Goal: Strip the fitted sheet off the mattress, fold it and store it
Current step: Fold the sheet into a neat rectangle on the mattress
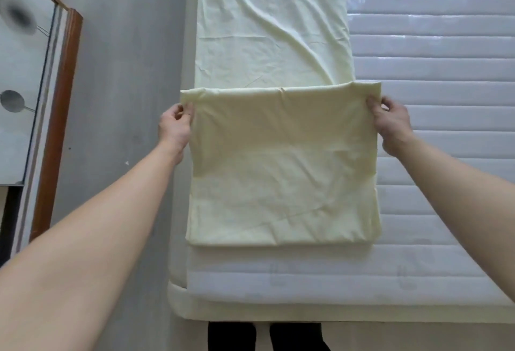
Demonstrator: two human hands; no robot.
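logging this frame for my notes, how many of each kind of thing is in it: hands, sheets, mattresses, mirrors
hands: 2, left hand and right hand, each pinching a far corner of the fold
sheets: 1, pale yellow sheet, partly folded on the mattress
mattresses: 1, bare white quilted mattress
mirrors: 1, wood-framed mirror at left
total: 5

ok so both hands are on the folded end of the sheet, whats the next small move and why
Probably carry that fold forward again. The left hand and right hand each pinch a corner of the folded section of the sheet, and a long unfolded strip lies ahead on the mattress.
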